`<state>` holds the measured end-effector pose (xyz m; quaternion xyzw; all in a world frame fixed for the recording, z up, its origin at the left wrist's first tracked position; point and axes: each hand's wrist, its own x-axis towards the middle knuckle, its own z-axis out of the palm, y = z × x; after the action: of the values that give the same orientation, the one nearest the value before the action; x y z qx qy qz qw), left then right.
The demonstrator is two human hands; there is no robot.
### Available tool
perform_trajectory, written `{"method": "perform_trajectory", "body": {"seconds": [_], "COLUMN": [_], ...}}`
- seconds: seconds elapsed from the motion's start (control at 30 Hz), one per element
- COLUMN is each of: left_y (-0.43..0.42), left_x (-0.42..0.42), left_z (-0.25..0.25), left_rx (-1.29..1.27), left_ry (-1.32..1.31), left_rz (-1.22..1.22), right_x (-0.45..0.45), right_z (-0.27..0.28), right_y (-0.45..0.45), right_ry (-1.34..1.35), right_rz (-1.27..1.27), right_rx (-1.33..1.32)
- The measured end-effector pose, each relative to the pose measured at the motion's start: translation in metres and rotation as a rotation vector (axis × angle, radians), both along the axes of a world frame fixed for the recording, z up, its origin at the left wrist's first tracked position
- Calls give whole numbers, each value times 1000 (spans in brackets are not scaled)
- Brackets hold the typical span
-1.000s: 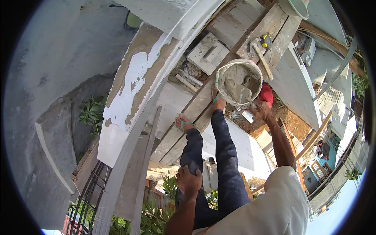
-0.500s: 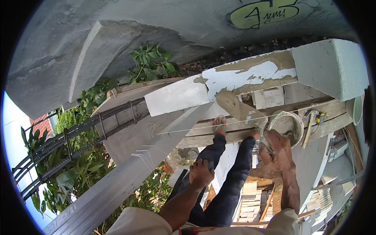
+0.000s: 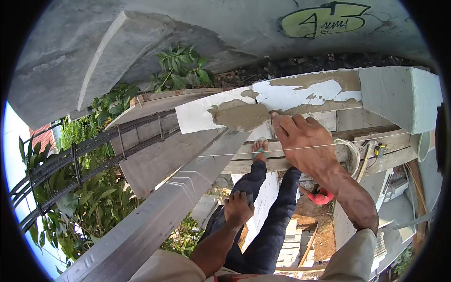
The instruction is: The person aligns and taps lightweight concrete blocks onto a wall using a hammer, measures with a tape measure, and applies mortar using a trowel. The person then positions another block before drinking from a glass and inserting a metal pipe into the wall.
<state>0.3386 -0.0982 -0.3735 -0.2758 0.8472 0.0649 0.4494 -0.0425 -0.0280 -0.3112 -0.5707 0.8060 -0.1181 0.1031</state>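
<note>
My right hand point(image 3: 305, 138) is closed round the handle of a trowel. The trowel's blade point(image 3: 244, 117), coated in wet grey mortar, lies over a white block point(image 3: 192, 116) on top of the wall. Mortar is smeared on that block's upper face. To its right, another white block point(image 3: 291, 94) bears patchy mortar. My left hand point(image 3: 238, 207) rests against my dark-trousered leg with its fingers curled; whether it holds anything there is hidden.
A taut string point(image 3: 225, 153) crosses above the planks point(image 3: 282, 162). My right arm partly covers a mortar bucket point(image 3: 351, 157). A tape measure point(image 3: 379, 149) lies beyond it. A metal beam point(image 3: 155, 211) slants left beside rebar point(image 3: 94, 164). A person in red point(image 3: 322, 196) is below.
My right hand has lifted from beside the bucket and moved up and left. The mortar-covered trowel has shifted left onto the white block. My left hand stays at my leg.
</note>
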Motion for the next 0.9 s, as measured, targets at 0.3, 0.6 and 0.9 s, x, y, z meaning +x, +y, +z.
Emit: {"method": "perform_trajectory", "body": {"seconds": [0.3, 0.6, 0.9], "left_y": [-2, -2, -5], "left_x": [2, 4, 4], "left_z": [-2, -4, -7], "left_rx": [11, 3, 7], "left_ry": [12, 11, 21], "left_rz": [30, 24, 30], "right_x": [-19, -8, 61], "right_z": [-3, -31, -56], "right_y": [37, 79, 111], "right_ry": [81, 251, 152], "right_rz": [-42, -210, -536], "right_rx": [-10, -31, -99]}}
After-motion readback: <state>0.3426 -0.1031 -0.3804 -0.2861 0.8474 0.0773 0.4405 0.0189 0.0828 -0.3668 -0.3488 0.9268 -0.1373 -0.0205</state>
